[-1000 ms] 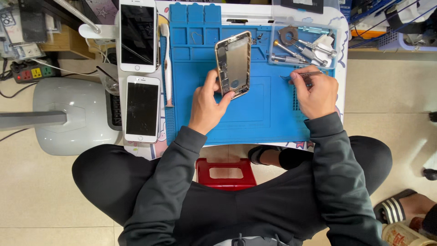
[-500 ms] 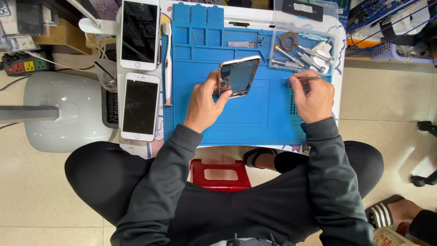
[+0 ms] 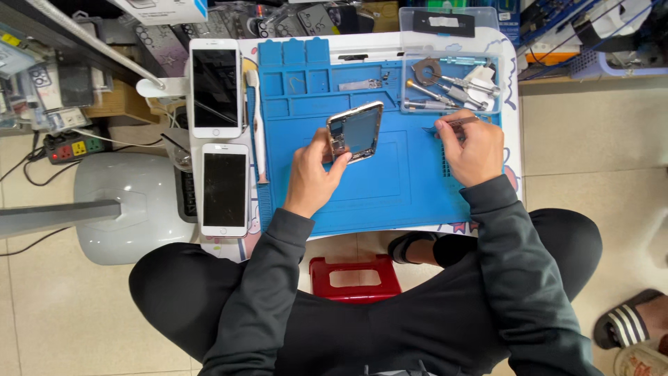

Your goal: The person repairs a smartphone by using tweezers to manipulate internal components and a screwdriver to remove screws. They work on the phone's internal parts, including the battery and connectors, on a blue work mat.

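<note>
This is a phone repair stall: a blue silicone work mat (image 3: 390, 188) covers the small tabletop (image 3: 509, 83), a clear plastic tray of metal tools (image 3: 449, 87) sits on it, and two white smartphones (image 3: 224, 188) lie alongside, with parts packets crowded behind.

The thin metal tool (image 3: 456, 122) in the right hand (image 3: 473, 147) is too small to tell. The striped sandal (image 3: 630, 324) is cut off at the lower right.

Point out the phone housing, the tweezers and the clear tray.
phone housing (image 3: 356, 131), head view, middle of its open inner face
tweezers (image 3: 462, 122), head view, shaft above the right hand
clear tray (image 3: 449, 21), head view, bare far wall
</note>
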